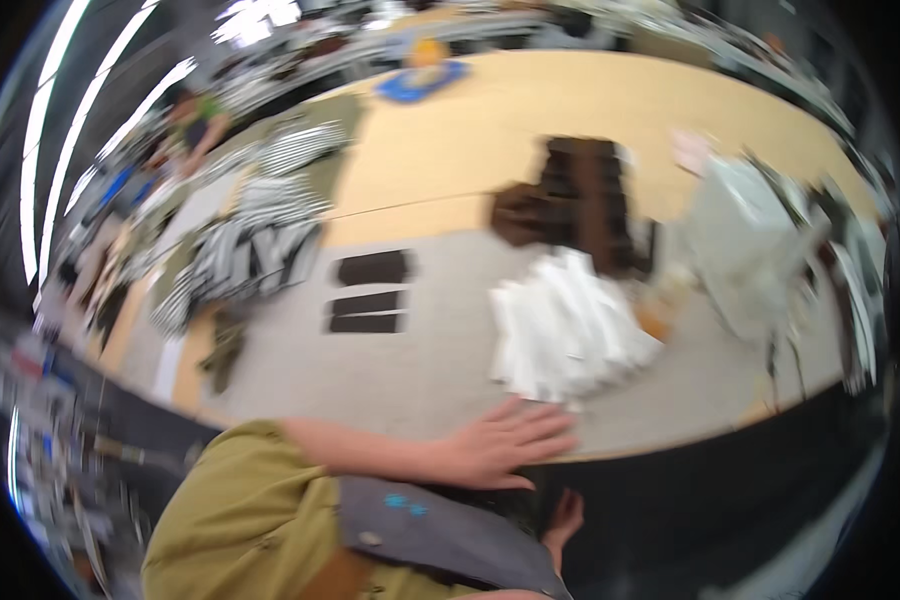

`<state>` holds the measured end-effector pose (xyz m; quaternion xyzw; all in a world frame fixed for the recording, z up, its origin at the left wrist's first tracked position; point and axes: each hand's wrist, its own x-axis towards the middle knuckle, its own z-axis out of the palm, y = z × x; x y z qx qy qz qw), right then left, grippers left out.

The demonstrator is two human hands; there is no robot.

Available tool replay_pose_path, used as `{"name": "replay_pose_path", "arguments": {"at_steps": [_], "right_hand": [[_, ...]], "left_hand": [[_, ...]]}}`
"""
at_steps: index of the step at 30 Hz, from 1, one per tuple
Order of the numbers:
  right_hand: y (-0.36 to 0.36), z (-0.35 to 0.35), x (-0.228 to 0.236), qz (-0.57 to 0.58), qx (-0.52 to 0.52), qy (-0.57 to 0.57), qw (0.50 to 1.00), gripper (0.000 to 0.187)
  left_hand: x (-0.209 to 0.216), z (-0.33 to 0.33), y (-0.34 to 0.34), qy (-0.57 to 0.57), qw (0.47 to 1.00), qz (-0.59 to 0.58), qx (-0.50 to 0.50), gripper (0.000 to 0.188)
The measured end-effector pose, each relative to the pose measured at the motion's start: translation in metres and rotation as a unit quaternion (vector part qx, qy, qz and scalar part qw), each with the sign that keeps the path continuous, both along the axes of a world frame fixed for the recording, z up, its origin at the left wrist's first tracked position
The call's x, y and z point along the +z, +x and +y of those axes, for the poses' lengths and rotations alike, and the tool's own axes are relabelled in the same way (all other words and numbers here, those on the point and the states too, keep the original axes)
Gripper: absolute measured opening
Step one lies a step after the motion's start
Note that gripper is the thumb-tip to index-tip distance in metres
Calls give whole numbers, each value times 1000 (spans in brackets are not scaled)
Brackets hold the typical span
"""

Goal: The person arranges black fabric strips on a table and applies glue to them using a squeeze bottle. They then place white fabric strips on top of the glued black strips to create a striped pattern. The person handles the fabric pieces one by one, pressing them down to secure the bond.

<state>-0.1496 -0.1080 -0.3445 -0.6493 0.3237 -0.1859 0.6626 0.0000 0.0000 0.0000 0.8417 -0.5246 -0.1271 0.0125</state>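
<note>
My left hand [505, 440] reaches across to the right at the table's front edge, fingers spread and palm down, with nothing held. Just beyond its fingertips lies a fanned pile of white fabric strips [570, 325]. My right hand [566, 515] shows only in part, low beside my body below the table edge; its fingers are blurred and partly hidden. Flat dark fabric pieces [370, 290] lie on the grey part of the table [410, 380], left of the white pile. Behind that pile sit stacked dark brown pieces [585, 195].
Striped and olive garments [260, 225] are heaped at the left. A white plastic bag [745, 220] stands at the right, near an orange-brown item [655, 322]. Farther back is a blue tray [420, 82] with an orange thing on it. Another person [195, 130] is at the far left.
</note>
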Motion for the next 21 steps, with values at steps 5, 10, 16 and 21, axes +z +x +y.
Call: {"name": "replay_pose_path", "arguments": {"at_steps": [5,10,16,21], "right_hand": [[-78,-121,68,110,129,-32,985,78],[-3,-115,156,-188,210,234,931,46],[72,-69,204,-355,464,538,608,65],[70,-15,213,-305,497,632,511,76]], "left_hand": [[-82,-34,-21,-218,975,41,-34,94],[-107,-41,-61,-437,864,-155,-195,67],[-92,-45,-66,-469,796,-242,-296,59],[-87,9,-64,-479,838,-183,-185,55]]}}
